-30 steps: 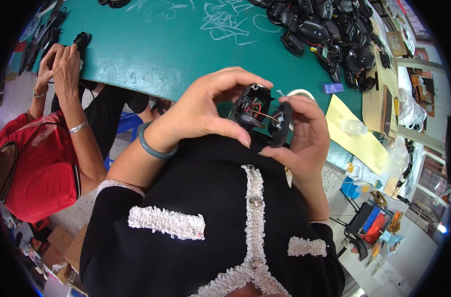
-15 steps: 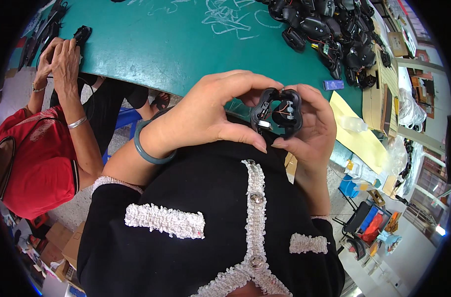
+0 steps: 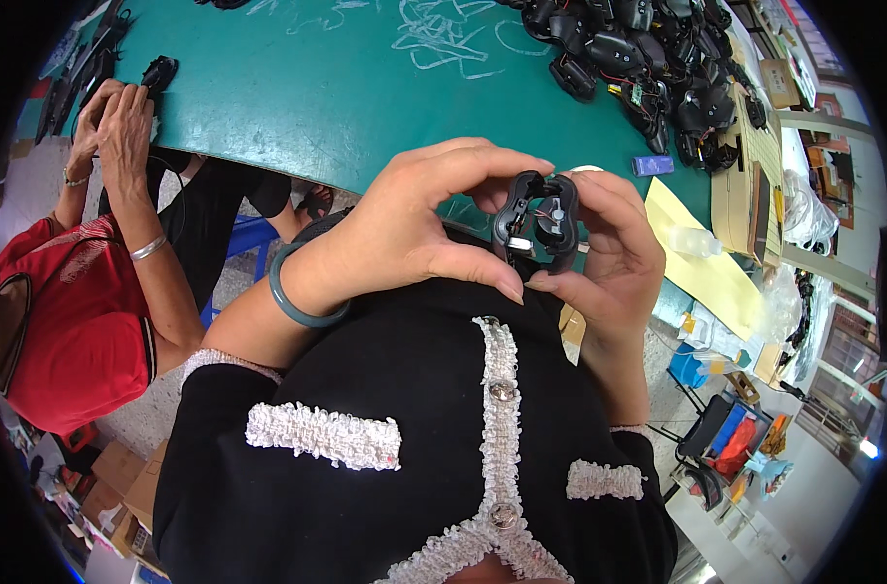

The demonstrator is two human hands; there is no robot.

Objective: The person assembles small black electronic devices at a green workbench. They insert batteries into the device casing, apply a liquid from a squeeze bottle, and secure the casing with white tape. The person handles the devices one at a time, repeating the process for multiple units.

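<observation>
Between my hands stands a black game controller housing [image 3: 564,226], its two halves parted by a gap and seen end-on. Thin wires and small inner parts show inside it, with a white piece [image 3: 519,245] near the lower left. My left hand [image 3: 441,209] grips the left half between curved fingers and thumb. From the other side, my right hand [image 3: 614,229] holds the right half, thumb low and fingers wrapped behind. The two thumb tips nearly meet beneath the housing. The far side of the housing is hidden.
A pile of black controllers [image 3: 648,58] with loose wires covers the far right of the green table [image 3: 297,97]. A purple box [image 3: 652,165], yellow paper [image 3: 730,282] and clear bottle [image 3: 696,241] lie nearer. At left, a co-worker's hands [image 3: 122,122] work beside a black part [image 3: 159,73].
The right half has turned and moved slightly left with my right hand, so the gap between the halves looks narrower. My left hand stays nearly still.
</observation>
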